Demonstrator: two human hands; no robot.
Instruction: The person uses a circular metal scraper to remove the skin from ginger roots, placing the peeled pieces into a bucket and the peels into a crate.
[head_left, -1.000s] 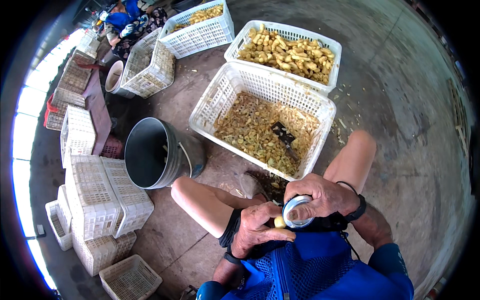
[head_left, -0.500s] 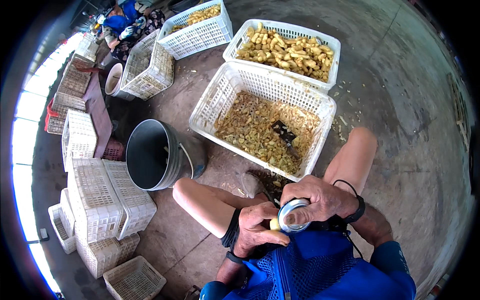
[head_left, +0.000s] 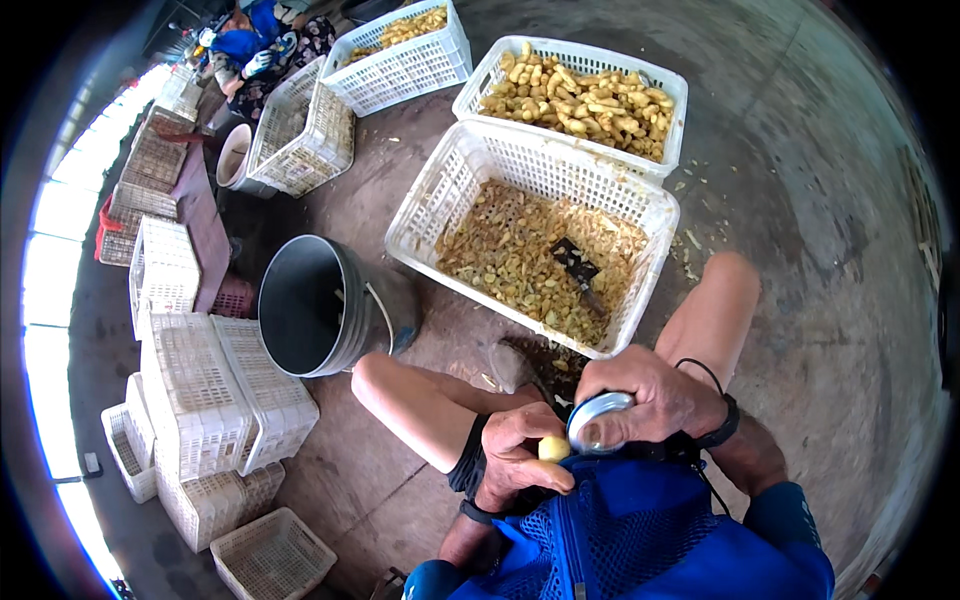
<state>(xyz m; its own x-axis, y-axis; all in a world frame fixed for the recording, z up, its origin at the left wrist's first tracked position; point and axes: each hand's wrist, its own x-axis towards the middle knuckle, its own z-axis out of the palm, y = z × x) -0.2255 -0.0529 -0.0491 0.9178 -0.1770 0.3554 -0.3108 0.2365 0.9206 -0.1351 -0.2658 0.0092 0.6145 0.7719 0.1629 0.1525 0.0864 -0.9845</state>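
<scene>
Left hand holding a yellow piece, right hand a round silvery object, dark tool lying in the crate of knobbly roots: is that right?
Not quite: the head view shows the dark tool lying on scraps in the nearer white crate. Left hand holding yellow piece and right hand holding silvery object are correct.

ahead of the right hand, the white crate of peelings stood in the way, before the crate of ginger roots; a grey bucket blocked the left, with room to pass over concrete floor on the right.
</scene>
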